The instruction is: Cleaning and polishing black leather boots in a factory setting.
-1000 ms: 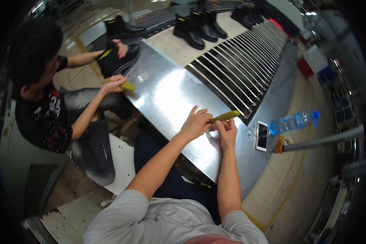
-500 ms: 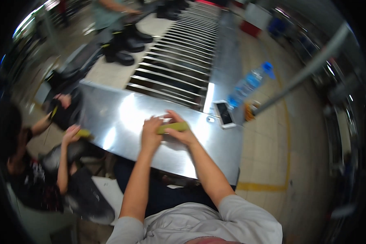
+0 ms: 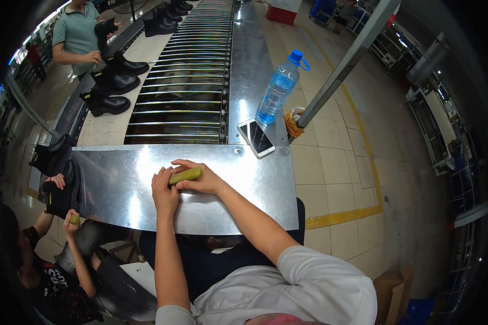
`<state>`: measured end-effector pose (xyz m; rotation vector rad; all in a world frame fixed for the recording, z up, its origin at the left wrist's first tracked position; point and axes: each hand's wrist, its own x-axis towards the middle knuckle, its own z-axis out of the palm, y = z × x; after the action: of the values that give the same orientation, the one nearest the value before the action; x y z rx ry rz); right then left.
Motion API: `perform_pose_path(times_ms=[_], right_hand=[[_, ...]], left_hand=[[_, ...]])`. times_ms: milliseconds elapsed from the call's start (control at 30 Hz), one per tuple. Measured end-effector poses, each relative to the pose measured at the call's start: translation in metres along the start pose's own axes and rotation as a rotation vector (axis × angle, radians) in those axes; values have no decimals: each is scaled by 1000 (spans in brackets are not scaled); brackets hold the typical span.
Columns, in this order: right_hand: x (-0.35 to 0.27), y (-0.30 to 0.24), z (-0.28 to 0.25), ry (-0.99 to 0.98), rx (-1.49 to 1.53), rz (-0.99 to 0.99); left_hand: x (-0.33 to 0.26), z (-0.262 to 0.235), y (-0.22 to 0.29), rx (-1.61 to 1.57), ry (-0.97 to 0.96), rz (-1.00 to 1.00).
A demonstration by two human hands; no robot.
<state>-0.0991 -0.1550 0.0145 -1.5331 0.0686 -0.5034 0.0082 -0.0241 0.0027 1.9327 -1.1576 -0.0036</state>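
Over the shiny metal tabletop (image 3: 222, 208), my right hand (image 3: 207, 181) is closed around an olive-green oblong block (image 3: 185, 176), thumb on its near side and forefinger beyond it. My left hand (image 3: 164, 189) curls against the left end of the same block, its fingers meeting those of the right hand. What the block is made of I cannot tell. At the left, a seated co-worker's hand (image 3: 70, 223) grips a similar green piece, and the other hand (image 3: 56, 181) is on a black boot (image 3: 62, 195).
A white-framed phone (image 3: 256, 138) lies right of my hands, beside a clear bottle (image 3: 279, 92) with a blue cap. Beyond the table runs a roller conveyor (image 3: 181, 84), with black boots (image 3: 114, 84) along its left. A standing person (image 3: 76, 38) handles boots there. A metal post (image 3: 347, 65) slants at the right.
The view has swung, so table, phone and bottle appear farther left and the picture is sharper. Both hands stay together on the block. The standing person now shows a lifted boot.
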Motion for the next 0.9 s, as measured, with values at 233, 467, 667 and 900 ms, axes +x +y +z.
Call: perform_pose_path(times_ms=[233, 467, 667, 900], right_hand=[[5, 26, 6, 241, 194, 253], [2, 6, 5, 145, -2, 186], [0, 0, 1, 211, 29, 194], [0, 2, 7, 326, -132, 156]], left_hand=[[-2, -3, -4, 17, 29, -36], [-1, 0, 0, 100, 22, 25], [-3, -8, 3, 29, -44, 14], [-3, -5, 14, 57, -77, 115]])
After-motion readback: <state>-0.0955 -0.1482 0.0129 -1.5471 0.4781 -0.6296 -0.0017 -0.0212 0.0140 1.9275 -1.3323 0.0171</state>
